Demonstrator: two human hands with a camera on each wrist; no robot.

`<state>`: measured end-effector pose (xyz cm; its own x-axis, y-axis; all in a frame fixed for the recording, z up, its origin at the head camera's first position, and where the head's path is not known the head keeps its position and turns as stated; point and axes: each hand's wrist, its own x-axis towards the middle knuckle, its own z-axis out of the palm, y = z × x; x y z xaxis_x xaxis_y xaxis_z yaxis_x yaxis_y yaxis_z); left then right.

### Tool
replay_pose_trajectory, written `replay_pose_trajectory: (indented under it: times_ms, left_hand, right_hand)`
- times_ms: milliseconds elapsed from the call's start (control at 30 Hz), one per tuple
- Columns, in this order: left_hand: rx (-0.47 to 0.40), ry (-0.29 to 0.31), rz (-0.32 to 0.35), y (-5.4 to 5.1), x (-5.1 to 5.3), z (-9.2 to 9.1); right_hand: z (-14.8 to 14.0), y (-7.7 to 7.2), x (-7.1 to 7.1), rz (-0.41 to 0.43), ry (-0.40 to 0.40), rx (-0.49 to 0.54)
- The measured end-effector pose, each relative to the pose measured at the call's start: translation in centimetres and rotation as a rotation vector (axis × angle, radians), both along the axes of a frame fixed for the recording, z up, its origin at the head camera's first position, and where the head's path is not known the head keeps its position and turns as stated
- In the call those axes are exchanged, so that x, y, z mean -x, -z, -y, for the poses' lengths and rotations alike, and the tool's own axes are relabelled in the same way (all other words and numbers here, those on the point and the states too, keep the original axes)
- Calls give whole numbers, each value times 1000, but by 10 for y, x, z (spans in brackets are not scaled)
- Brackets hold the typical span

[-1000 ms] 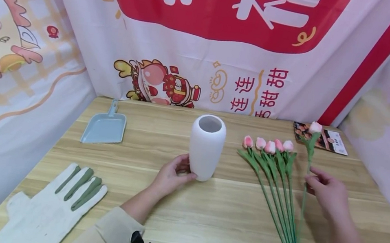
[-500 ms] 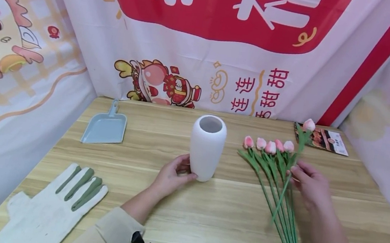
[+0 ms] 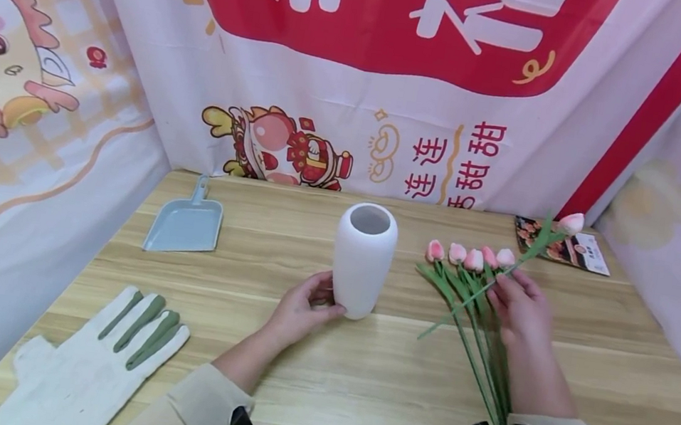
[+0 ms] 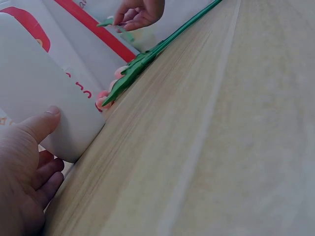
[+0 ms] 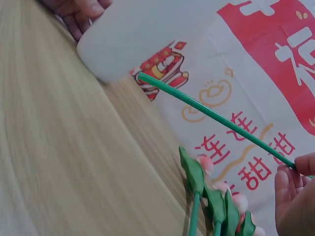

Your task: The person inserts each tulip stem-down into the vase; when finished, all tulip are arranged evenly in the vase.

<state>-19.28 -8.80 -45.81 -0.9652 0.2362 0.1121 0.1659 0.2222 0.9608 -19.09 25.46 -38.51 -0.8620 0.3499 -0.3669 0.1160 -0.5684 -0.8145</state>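
Note:
A white vase point(image 3: 362, 262) stands upright on the wooden table. My left hand point(image 3: 304, 308) holds it low on its left side, the thumb point(image 4: 42, 124) in front and the fingers by the base. In my right hand point(image 3: 521, 304) a single pink tulip point(image 3: 570, 223) is pinched by its green stem point(image 5: 216, 117). The bloom points up and right, and the bare stem end slants down toward the vase, apart from it. Beneath that hand several pink tulips point(image 3: 474, 260) lie side by side, their lower stems partly hidden by my right forearm and wrist camera.
A light blue dustpan point(image 3: 186, 224) lies at the back left. Nearer, a white and green glove point(image 3: 81, 365) rests at the front left. A printed packet point(image 3: 590, 252) lies at the back right corner. Printed cloth point(image 3: 332, 82) hangs behind the table.
My right hand has moved left with the tulip, over the lying ones. The stem has swung from near vertical to a slant, its lower end toward the vase. My left hand stays at the vase.

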Motion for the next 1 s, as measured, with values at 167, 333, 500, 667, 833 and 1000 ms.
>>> replay_pose_trajectory:
  times_ms: [167, 333, 500, 667, 833, 1000]
  left_hand:
    - [-17, -9, 12, 1, 0, -1]
    - [-21, -18, 17, 1, 0, -2]
    - [-10, -15, 16, 2, 0, -1]
    - [-7, -8, 17, 3, 1, 0]
    - [-13, -2, 18, 3, 1, 0]
    - [-20, -4, 18, 2, -1, 0]
  right_hand:
    - [11, -3, 7, -19, 96, 76]
    - [19, -9, 11, -83, 164, 146]
    - [23, -23, 16, -148, 230, 203]
    - [25, -48, 18, -182, 263, 238]
    - [29, -74, 20, -242, 267, 254]
    - [35, -96, 20, -281, 261, 255]
